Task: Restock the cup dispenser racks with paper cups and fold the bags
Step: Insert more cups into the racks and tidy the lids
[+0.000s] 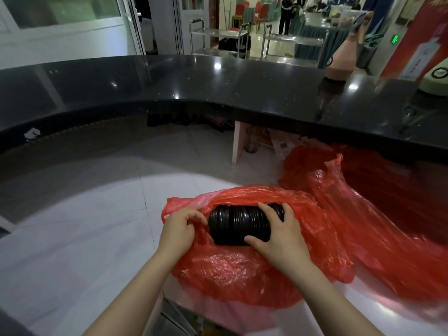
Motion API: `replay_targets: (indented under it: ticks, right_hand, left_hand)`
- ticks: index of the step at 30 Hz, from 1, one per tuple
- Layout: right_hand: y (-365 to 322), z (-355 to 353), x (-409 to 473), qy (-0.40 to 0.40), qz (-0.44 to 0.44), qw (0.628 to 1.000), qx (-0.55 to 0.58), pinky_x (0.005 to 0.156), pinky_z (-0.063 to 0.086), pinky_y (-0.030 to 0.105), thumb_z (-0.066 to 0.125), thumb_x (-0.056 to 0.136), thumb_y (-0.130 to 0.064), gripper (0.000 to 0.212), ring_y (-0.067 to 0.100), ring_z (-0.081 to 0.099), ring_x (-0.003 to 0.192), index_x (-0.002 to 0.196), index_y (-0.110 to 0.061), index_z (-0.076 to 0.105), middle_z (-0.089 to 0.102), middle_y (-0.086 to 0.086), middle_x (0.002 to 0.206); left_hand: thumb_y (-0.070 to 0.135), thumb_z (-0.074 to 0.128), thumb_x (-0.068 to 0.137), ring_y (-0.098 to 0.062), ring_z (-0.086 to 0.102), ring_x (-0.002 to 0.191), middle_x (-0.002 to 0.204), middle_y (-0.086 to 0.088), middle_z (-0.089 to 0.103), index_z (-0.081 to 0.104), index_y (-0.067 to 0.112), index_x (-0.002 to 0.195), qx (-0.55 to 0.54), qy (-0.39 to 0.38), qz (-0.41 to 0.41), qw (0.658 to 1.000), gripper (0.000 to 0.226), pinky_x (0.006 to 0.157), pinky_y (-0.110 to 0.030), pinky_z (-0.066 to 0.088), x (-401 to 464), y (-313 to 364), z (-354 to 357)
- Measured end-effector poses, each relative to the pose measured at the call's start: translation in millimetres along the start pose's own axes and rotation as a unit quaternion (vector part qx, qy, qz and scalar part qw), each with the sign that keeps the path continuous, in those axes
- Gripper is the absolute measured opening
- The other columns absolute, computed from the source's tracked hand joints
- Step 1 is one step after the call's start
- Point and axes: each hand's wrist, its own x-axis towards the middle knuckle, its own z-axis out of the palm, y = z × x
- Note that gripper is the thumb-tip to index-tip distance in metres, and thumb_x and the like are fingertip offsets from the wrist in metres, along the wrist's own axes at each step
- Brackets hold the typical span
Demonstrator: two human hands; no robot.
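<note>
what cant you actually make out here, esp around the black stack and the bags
- Black stack, head view: far end and underside hidden by the red bag and the right hand; lids or cups, cannot tell.
- Left hand: fingertips buried in bag folds.
- Second red bag: contents hidden; cut off at the right edge.
- Dispenser racks: not in view.

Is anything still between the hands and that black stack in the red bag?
No. The right hand grips the black stack directly; the left hand pinches the red bag edge aside. Bag film surrounds the stack. No dispenser rack is in view.
</note>
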Motion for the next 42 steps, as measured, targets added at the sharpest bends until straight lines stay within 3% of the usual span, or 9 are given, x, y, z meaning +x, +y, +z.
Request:
replay_targets:
  ticks: [9,12,19,23,26,28,31,34,42]
  right_hand:
    - [2,2,-1,0.023,0.029,0.991,0.125,0.111,0.028,0.038,0.081,0.065,-0.043,0.1,0.028,0.023,0.14,0.145,-0.036,0.021,0.019,0.007,0.153]
    - [6,0,-2,0.057,0.091,0.958,0.265,0.091,0.041,0.028,0.084,0.064,-0.035,0.094,0.019,0.053,0.116,0.139,-0.025,0.028,0.051,-0.002,0.124]
    - [1,-24,1,0.111,0.043,0.928,0.354,0.076,0.043,0.01,0.082,0.068,-0.021,0.057,-0.006,0.057,0.098,0.114,-0.029,0.05,0.058,-0.019,0.106]
    - [-6,-48,0,0.164,-0.023,0.901,0.401,0.079,0.047,0.016,0.08,0.069,-0.022,0.051,-0.01,0.056,0.101,0.107,-0.041,0.053,0.06,-0.021,0.109]
    - [-8,-59,6,0.172,-0.043,0.9,0.399,0.086,0.049,0.023,0.08,0.071,-0.027,0.05,-0.002,0.056,0.104,0.114,-0.036,0.054,0.058,-0.012,0.118]
    - [-9,-64,12,0.156,-0.052,0.907,0.387,0.081,0.044,0.008,0.079,0.074,-0.029,0.052,-0.008,0.052,0.103,0.117,-0.037,0.053,0.054,-0.008,0.122]
    - [-9,-68,17,0.145,-0.066,0.916,0.368,0.079,0.039,0.005,0.079,0.074,-0.033,0.056,-0.008,0.046,0.11,0.121,-0.043,0.049,0.045,-0.011,0.126]
    - [-6,-74,20,0.146,-0.086,0.91,0.378,0.095,0.041,0.022,0.077,0.072,-0.037,0.058,0.003,0.045,0.12,0.122,-0.049,0.05,0.046,-0.012,0.13]
    - [-4,-89,30,0.13,-0.143,0.895,0.402,0.099,0.045,0.036,0.077,0.076,-0.021,0.069,0.0,0.048,0.12,0.125,-0.055,0.043,0.047,-0.025,0.13]
  left_hand:
    - [0.045,0.059,0.088,0.0,0.057,0.082,0.088,0.016,0.062,0.069,0.041,0.073,0.039,-0.148,0.008,0.988,0.019,0.074,-0.029,0.043,-6,18,1]
    - [0.036,0.065,0.085,-0.01,0.052,0.112,0.118,0.009,0.058,0.073,0.031,0.097,0.1,-0.149,0.021,0.984,0.015,0.088,-0.026,0.038,-4,17,3]
    - [0.029,0.07,0.083,-0.023,0.024,0.141,0.152,-0.004,0.032,0.077,0.027,0.09,0.113,-0.116,0.056,0.985,0.01,0.115,-0.04,0.02,-2,36,-3]
    - [0.029,0.066,0.086,-0.019,0.029,0.137,0.14,-0.004,0.046,0.071,0.029,0.085,0.083,-0.089,0.082,0.989,0.005,0.106,-0.028,0.025,7,58,-15]
    - [0.028,0.06,0.091,-0.01,0.059,0.099,0.096,0.013,0.066,0.064,0.029,0.083,-0.061,-0.092,0.045,0.993,0.009,0.073,-0.014,0.04,13,76,-20]
    - [0.029,0.056,0.094,-0.002,0.06,0.08,0.076,0.02,0.066,0.061,0.026,0.079,-0.129,-0.09,0.023,0.987,0.016,0.062,-0.01,0.041,20,83,-20]
    - [0.032,0.051,0.096,-0.009,0.052,0.114,0.11,0.015,0.063,0.062,0.028,0.088,-0.069,-0.092,0.045,0.992,0.014,0.09,-0.019,0.04,32,83,-16]
    - [0.035,0.053,0.094,-0.021,0.015,0.144,0.151,-0.003,0.031,0.065,0.03,0.111,0.048,-0.073,0.034,0.996,0.021,0.115,-0.041,0.015,41,82,-10]
    - [0.026,0.057,0.093,-0.008,0.048,0.119,0.116,0.014,0.057,0.076,0.025,0.077,-0.127,-0.02,0.03,0.991,0.025,0.098,-0.029,0.035,38,108,-12]
